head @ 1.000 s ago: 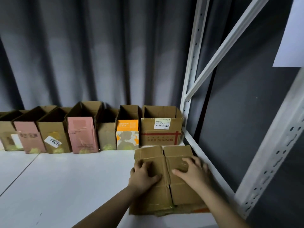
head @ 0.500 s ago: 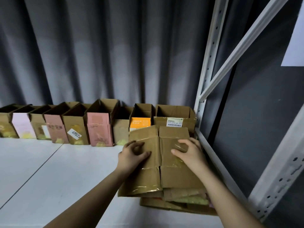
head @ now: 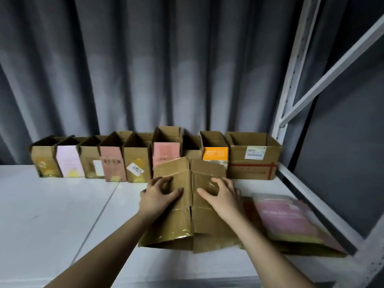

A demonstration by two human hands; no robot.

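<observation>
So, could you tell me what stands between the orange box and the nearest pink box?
An open plain brown box, partly hidden by the held carton; head view.

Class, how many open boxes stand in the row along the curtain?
9, left to right: end brown box, pale pink box, white-labelled brown box, pink box, 7020-labelled brown box, tall pink box, half-hidden brown box behind the flattened box, orange box, large brown box.

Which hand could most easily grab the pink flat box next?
Probably the right hand: the pink flat box lies just beside it, while the left hand holds the far side of the brown flattened box.
</observation>
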